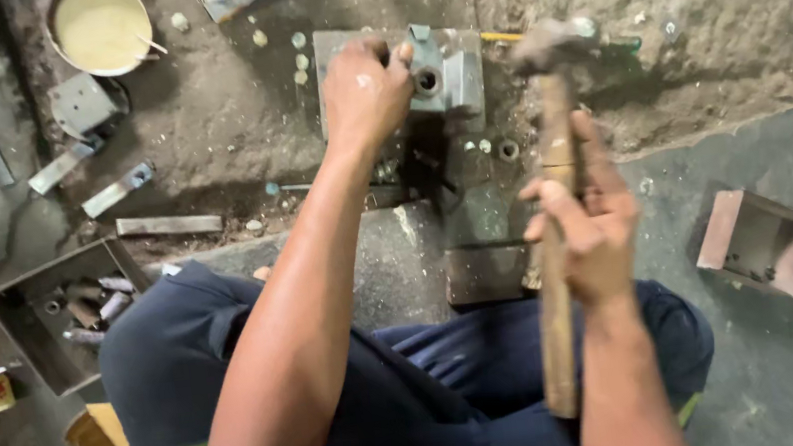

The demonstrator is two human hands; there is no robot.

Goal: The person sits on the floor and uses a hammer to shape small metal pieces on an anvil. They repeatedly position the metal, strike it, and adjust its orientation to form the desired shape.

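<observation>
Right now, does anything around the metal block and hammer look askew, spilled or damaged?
Small metal pieces lie scattered over the rough floor beside the metal block. The hammer head is motion-blurred. Nothing looks broken.

Left hand [362, 91] reaches forward, fingers curled down – right hand [587, 230] fisted, raised, forearm upright

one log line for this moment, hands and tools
left hand: on metal die block | right hand: gripping wooden hammer, head raised | seated on floor
</observation>
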